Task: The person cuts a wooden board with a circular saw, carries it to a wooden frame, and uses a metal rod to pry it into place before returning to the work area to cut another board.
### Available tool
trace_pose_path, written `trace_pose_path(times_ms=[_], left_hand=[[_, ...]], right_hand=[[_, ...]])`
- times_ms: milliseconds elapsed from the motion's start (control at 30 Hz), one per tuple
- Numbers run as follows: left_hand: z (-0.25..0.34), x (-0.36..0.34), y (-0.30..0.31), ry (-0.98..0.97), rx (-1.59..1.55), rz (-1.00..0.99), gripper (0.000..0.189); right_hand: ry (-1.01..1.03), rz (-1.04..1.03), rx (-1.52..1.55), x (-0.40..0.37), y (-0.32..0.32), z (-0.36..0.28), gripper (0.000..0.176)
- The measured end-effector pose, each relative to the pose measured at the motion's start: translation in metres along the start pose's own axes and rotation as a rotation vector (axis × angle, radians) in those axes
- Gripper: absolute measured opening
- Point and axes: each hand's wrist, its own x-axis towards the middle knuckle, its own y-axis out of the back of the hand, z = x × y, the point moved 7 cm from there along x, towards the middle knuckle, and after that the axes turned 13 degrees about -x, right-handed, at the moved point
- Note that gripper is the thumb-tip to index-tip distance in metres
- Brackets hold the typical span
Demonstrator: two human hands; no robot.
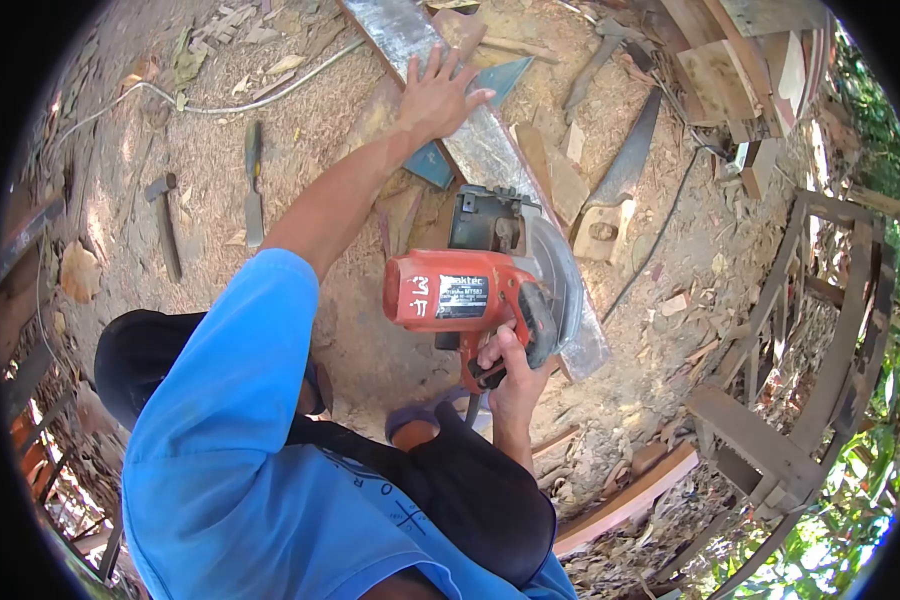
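Note:
A long wooden board [495, 150] runs diagonally from the top middle down to the right of my knees. My left hand [438, 95] lies flat on its upper part, fingers spread. Over the lower part of the board sits a red circular saw [450, 290], its blade guard at the right side. My right hand [511, 372] is wrapped round the saw's rear handle. The blade itself is hidden by the guard and body. A blue piece [430, 165] shows beneath the board, between it and the ground.
A handsaw [620, 180] lies right of the board, below a hatchet [595, 60]. At left lie a chisel [254, 185] and a hammer [165, 225]. A cable [660, 235] crosses the ground at right. A wooden frame [820, 350] stands on the right; a plank [630, 495] lies nearby.

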Motion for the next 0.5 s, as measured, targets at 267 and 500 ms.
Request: trace_pose_path(times_ms=[267,500], left_hand=[[0.000,0.000,0.000,-0.003,-0.010,-0.007,0.066],[-0.002,0.000,-0.003,-0.009,-0.027,-0.011,0.066]], right_hand=[[-0.019,0.018,-0.008,0.005,-0.002,-0.003,0.011],[-0.006,0.006,-0.013,0.012,-0.004,-0.004,0.010]])
